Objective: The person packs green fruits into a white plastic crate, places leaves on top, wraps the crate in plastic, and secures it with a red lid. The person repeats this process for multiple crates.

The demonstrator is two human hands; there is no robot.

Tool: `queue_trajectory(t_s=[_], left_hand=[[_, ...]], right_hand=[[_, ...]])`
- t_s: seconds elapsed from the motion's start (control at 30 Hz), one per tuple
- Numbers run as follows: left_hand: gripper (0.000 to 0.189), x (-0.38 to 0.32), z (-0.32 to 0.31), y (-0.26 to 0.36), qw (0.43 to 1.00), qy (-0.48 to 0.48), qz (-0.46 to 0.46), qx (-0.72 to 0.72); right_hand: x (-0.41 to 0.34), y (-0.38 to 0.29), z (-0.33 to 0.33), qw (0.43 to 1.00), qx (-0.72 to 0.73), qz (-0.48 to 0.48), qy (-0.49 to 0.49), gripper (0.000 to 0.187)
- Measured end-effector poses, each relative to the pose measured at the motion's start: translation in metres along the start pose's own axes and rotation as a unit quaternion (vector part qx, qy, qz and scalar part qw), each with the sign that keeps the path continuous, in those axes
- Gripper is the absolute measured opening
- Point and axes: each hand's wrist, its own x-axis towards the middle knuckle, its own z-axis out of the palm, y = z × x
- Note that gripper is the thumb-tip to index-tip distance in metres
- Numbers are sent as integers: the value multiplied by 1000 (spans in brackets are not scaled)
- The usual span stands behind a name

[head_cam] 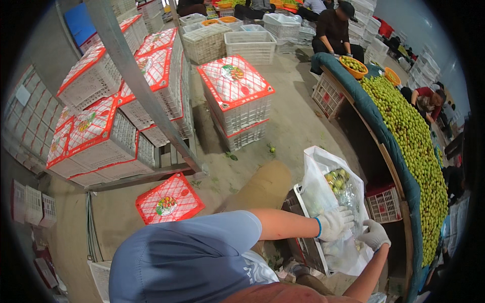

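Observation:
A crate (316, 253) stands before me, lined with a white sheet (314, 163) whose sides rise above the rim. Clear plastic film (346, 197) lies inside over green-brown round fruit (337, 180), seen best at the far end. My left hand (335, 223), in a whitish knit glove with a blue band at the wrist, rests flat on the film, fingers extended and slightly apart. Close on its right, my right hand (374, 235), also gloved, has bent fingers at the liner's right side. Whether those fingers pinch the liner or film cannot be made out.
A padded sorting table (411, 181) heaped with green fruit (401, 125) curves along the right. Red-topped crates (237, 87) stand ahead, more (91, 128) are stacked behind a metal post (140, 83). A red-edged lid (169, 199) lies on the floor. A person (335, 30) sits at the table's far end.

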Motion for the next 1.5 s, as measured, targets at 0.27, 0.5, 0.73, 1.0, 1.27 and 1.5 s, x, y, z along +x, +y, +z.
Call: queue_trajectory(t_s=[0.27,0.5,0.73,1.0,1.27,1.5], left_hand=[[53,4,1,-1,1000,-2,6,-5],[49,2,8,-4,999,45,20,-22],[40,1,8,-4,994,101,42,-16],[17,-2,33,-31,994,71,-6,-89],[20,-15,22,-46,921,174,-81,-338],[31,-2,8,-47,908,185,-22,-375]], right_hand=[[81,17,-23,968,38,-72,239,83],[144,26,36,951,297,-90,11,44],[83,-13,89,934,272,-111,203,27],[76,-33,110,938,208,-90,261,44],[68,-50,136,925,-8,-59,376,52],[53,-75,136,919,89,-69,378,36]])
